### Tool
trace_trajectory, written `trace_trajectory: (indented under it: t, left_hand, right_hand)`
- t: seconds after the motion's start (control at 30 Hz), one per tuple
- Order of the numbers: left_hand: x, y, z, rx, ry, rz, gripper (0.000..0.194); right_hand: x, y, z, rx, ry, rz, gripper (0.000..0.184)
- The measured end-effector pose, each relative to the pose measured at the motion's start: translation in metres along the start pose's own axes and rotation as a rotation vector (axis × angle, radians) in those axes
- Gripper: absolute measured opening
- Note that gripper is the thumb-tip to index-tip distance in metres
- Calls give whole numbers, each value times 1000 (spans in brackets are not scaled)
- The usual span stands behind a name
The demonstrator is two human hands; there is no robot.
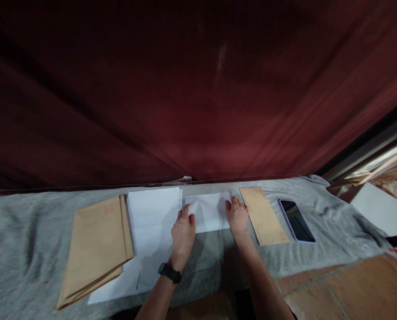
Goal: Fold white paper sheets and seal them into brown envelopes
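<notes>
A white sheet of paper (208,213), which looks folded into a short rectangle, lies flat on the grey cloth in front of me. At its left edge, my left hand (183,233) holds it, thumb resting on the paper and fingers bent along the side. The opposite edge is held by my right hand (237,214), its fingers curled and thumb on the paper. Both palms face down, so the undersides of the fingers are hidden. Larger white sheets (153,218) lie beside my left hand. Right of my right hand is a narrow brown envelope (264,217).
Large brown envelopes (98,244) are stacked at the left, partly over white paper. A phone (297,221) in a purple case lies at the right on the grey cloth (338,222). Dark red fabric (198,111) rises behind. Tiled floor (361,289) shows at lower right.
</notes>
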State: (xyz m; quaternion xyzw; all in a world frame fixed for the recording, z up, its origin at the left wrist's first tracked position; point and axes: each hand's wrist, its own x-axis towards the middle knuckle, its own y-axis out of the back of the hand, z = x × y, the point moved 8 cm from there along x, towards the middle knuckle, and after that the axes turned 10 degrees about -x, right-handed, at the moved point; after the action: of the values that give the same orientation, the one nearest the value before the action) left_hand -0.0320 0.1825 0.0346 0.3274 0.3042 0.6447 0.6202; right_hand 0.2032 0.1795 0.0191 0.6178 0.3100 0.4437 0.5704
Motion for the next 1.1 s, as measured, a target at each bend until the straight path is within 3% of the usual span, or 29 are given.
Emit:
trace_trajectory:
  t: [0.4, 0.6, 0.7, 0.9, 1.0, 1.1]
  left_hand:
    - [0, -4, 5, 114, -125, 51, 35]
    - [0, -8, 4, 108, -164, 61, 34]
    - [0, -9, 5, 120, -174, 55, 36]
    - [-5, -5, 16, 164, -208, 59, 40]
    - [-14, -12, 32, 137, -348, 83, 44]
    - [-25, -36, 45, 61, -541, 13, 46]
  right_hand:
    - [-2, 15, -3, 60, -33, 86, 36]
    - [-19, 15, -42, 299, 210, 158, 40]
    - [-35, 7, -61, 284, 325, 142, 45]
    - [-45, -4, -68, 171, 332, 99, 51]
    - [-45, -6, -67, 146, 333, 81, 52]
    - [-48, -7, -69, 125, 387, 48, 52]
